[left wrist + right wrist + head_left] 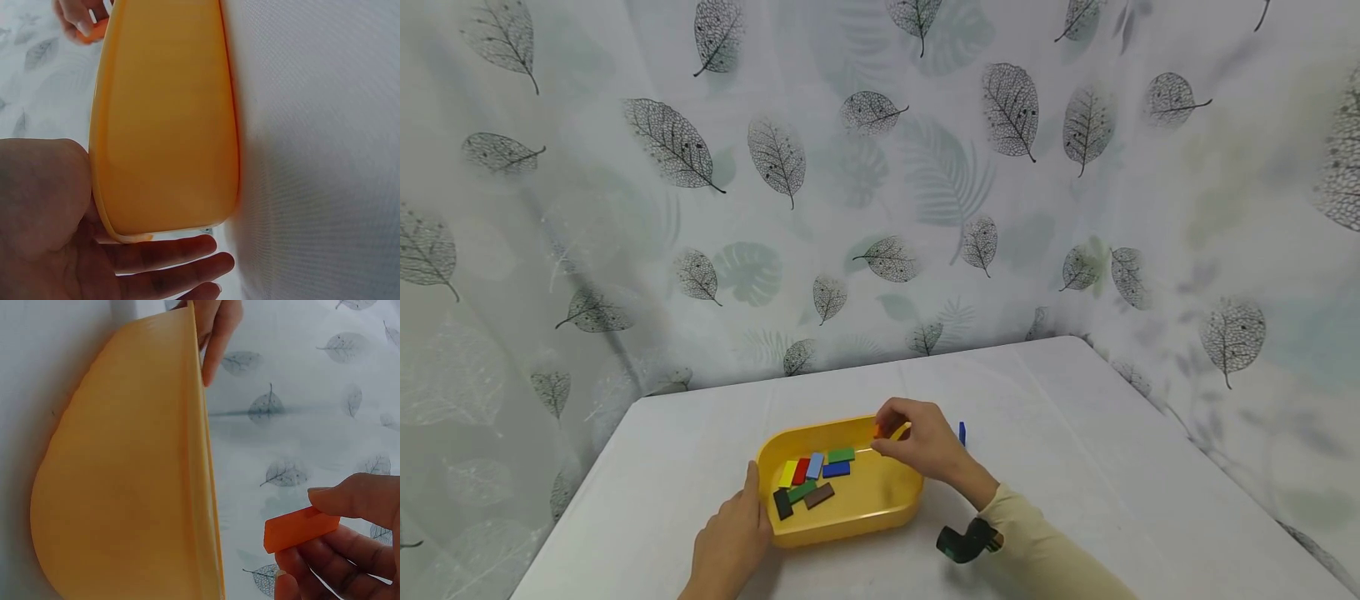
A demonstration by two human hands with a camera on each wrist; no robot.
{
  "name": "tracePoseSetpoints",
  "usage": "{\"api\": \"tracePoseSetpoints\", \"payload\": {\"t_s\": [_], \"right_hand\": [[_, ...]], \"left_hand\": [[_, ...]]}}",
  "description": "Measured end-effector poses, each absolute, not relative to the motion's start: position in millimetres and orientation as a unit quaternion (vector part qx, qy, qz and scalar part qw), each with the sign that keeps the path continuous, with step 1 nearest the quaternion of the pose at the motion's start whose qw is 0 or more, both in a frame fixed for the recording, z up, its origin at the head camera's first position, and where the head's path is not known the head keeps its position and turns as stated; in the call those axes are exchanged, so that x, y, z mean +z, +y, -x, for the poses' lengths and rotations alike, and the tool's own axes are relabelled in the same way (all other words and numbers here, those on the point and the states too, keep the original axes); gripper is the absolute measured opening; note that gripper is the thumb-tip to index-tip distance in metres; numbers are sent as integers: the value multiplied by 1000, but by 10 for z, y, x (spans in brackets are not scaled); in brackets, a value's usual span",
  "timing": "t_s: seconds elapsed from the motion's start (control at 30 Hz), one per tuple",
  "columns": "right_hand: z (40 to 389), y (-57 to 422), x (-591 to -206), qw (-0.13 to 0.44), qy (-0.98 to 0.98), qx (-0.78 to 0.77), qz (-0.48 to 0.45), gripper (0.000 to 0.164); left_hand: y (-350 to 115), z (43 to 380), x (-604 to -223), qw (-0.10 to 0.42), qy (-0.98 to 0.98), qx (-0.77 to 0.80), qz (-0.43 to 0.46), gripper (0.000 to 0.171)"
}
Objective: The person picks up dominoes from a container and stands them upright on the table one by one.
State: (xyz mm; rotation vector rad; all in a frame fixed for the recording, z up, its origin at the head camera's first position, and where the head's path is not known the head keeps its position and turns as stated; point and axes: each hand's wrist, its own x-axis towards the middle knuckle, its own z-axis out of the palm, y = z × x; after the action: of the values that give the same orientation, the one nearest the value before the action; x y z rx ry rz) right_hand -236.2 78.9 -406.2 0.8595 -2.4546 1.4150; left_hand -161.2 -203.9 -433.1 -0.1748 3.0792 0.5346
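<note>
My right hand (921, 437) pinches an orange block (301, 529) between thumb and fingers, above the right part of a yellow tray (880, 500). At the tray's left end, my left hand (733, 533) rests against the rim and outer wall, its fingers straight in the left wrist view. Inside the tray, flat blocks lie toward the left: a yellow block (787, 473), a red block (801, 471), a light blue block (815, 466), a dark blue block (837, 470), two green ones, a brown block (819, 496) and a black block (782, 504).
A blue block (962, 433) stands on the white table (1075, 467), right of the tray and partly behind my right hand. A dark strap device (966, 542) sits at the right wrist. Leaf-patterned cloth (865, 208) hangs behind the table and at its sides.
</note>
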Motion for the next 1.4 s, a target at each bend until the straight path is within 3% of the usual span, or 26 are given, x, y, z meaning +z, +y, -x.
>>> {"api": "tracePoseSetpoints", "payload": {"t_s": [1.4], "right_hand": [[2474,1490,-4032,138,-836,495,-193,18]], "left_hand": [[-2067,1608,-4359,6,984,169,49,63]]}}
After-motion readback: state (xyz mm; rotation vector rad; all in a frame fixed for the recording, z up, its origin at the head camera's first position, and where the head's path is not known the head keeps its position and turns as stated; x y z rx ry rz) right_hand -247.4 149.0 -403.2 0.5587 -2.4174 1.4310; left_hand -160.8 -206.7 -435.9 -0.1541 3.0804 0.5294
